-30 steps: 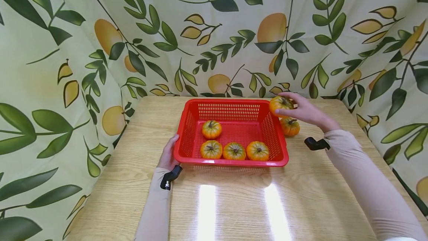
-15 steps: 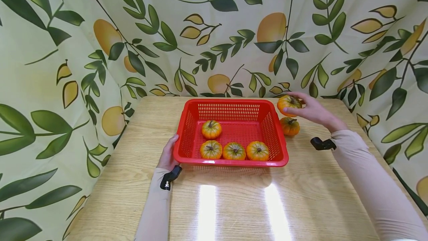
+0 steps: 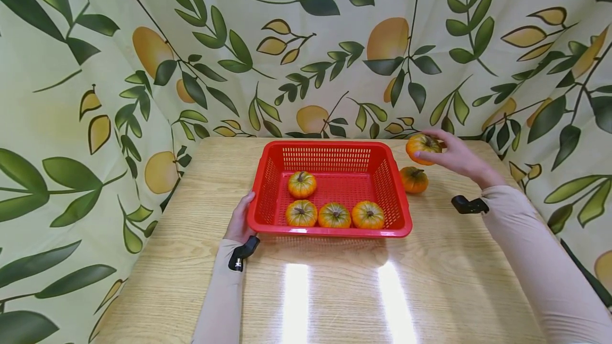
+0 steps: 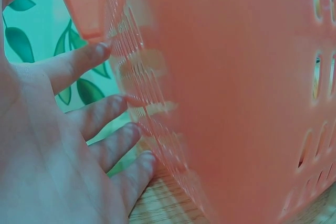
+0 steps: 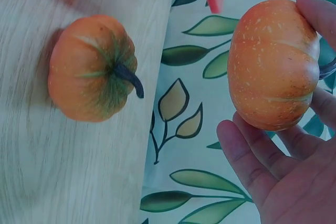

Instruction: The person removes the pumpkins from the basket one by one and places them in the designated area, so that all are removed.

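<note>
A red slotted plastic basket (image 3: 330, 232) stands on the table with several small orange pumpkins inside, three along its near wall and one pumpkin (image 3: 302, 185) behind them. My left hand (image 3: 239, 220) holds the basket's left side. In the left wrist view its fingertips touch the slotted outer wall (image 4: 241, 87), with the thumb up at the rim. My right hand (image 3: 454, 154) grips a pumpkin (image 3: 423, 148) between thumb and fingers, raised beyond the basket's right rim. Below it, another pumpkin (image 5: 94, 69) with a dark curved stem sits on the table beside the basket.
The light wooden table (image 3: 330, 291) carries two bright light reflections near its front. A curtain (image 3: 287, 57) printed with leaves and fruit hangs behind and along both sides. A black wrist camera (image 3: 470, 205) is on the right sleeve, another camera (image 3: 243, 252) on the left.
My right hand has moved rightward with its pumpkin, from over the basket's right rim to outside it. The left hand, the basket and the other pumpkins have stayed put.
</note>
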A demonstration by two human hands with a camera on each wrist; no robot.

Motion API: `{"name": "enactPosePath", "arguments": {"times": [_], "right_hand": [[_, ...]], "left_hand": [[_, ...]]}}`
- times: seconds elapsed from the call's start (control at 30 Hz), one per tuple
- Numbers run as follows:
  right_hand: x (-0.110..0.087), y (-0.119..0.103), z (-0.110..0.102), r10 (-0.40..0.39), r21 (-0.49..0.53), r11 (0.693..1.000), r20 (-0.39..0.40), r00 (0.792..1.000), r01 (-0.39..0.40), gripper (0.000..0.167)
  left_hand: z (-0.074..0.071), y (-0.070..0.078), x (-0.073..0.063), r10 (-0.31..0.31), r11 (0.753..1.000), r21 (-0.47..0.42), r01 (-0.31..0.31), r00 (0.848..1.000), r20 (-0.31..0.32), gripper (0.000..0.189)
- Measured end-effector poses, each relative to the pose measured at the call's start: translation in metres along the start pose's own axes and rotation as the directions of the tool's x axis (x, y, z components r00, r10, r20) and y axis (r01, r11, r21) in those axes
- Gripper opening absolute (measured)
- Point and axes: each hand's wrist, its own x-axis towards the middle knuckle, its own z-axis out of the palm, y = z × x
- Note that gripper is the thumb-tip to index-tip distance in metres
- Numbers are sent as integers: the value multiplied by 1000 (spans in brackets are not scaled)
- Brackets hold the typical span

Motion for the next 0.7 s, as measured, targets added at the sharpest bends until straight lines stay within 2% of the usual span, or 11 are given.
{"name": "enactPosePath", "arguments": {"times": [0.2, 0.43, 0.7], "right_hand": [[-5, 6, -7, 25, -21, 999, 0, 1000, -25, 78], [-10, 13, -14, 57, -30, 998, 16, 998, -57, 82], [-11, 26, -17, 95, -72, 993, 15, 995, -94, 86]], "left_hand": [[2, 3, -2, -18, 1000, -22, 19, 1000, 19, 41], [-1, 3, -2, -8, 1000, -21, 9, 999, 49, 40], [-2, 0, 1, -9, 1000, -2, 9, 1000, 6, 37]]}}
